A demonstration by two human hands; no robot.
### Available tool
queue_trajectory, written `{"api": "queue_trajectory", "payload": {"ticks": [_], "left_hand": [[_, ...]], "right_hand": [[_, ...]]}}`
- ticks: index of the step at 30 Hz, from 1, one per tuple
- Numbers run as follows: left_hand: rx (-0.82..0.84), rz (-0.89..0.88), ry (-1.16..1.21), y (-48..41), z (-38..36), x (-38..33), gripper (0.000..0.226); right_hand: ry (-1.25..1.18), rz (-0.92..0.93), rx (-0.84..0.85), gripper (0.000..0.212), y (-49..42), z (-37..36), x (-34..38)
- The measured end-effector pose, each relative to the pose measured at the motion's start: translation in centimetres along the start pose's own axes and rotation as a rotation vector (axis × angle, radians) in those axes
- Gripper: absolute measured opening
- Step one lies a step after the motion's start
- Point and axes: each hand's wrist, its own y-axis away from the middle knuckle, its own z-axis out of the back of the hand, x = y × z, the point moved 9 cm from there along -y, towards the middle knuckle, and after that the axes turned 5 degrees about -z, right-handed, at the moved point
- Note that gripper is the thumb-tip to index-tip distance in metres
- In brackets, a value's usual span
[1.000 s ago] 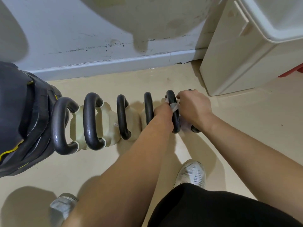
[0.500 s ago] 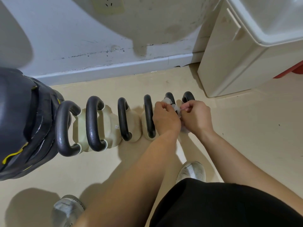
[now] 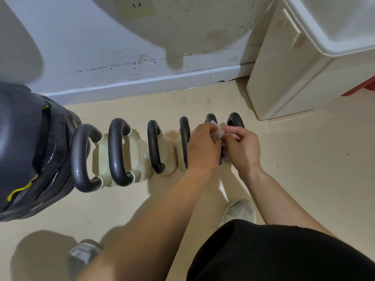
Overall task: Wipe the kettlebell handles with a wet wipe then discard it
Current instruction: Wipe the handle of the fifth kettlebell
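Indoor light, warm and fairly bright; I read it as coming from above and behind the wearer. Broad soft-edged shadows fall on the wall (image 3: pixel 81 47) and on the floor (image 3: pixel 314 169), heaviest at lower left. Small wet-looking glints on the kettlebell handles (image 3: pixel 116 159). The wet wipe (image 3: pixel 218 132) is nearly blown out, no texture. Wide-angle bend: skirting board (image 3: pixel 142 84) bows, cabinet (image 3: pixel 284 82) leans. Centre sharp; black gear (image 3: pixel 20 149) at the left edge looks soft and stretched.
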Motion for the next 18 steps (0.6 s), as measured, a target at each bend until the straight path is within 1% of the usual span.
{"api": "queue_trajectory", "payload": {"ticks": [2,4,5,8,11,14,18], "left_hand": [[0.043,-0.082,-0.116,0.2,-0.2,-0.6,0.021],[0.048,-0.138,-0.173,0.1,0.0,-1.0,0.018],[0.051,-0.144,-0.186,-0.1,0.1,-1.0,0.018],[0.084,-0.088,-0.216,-1.0,0.3,-0.6,0.020],[0.096,-0.108,-0.244,-1.9,0.4,-0.9,0.021],[0.105,-0.134,-0.282,-3.5,0.6,-1.1,0.023],[0.052,-0.073,-0.254,-6.0,1.6,-0.8,0.029]], "right_hand": [[0.017,0.017,-0.038,0.035,0.3,0.1,-0.2],[0.085,0.080,-0.037,0.031,0.9,-0.1,0.3],[0.126,0.130,-0.034,0.029,1.2,-0.4,0.7],[0.225,0.242,-0.071,0.023,1.4,-0.8,1.5],[0.323,0.231,-0.085,0.023,-0.1,-1.5,1.2],[0.479,0.217,-0.137,0.025,-1.8,-1.7,2.2],[0.494,0.237,-0.078,0.023,-3.3,-3.0,5.0]]}}
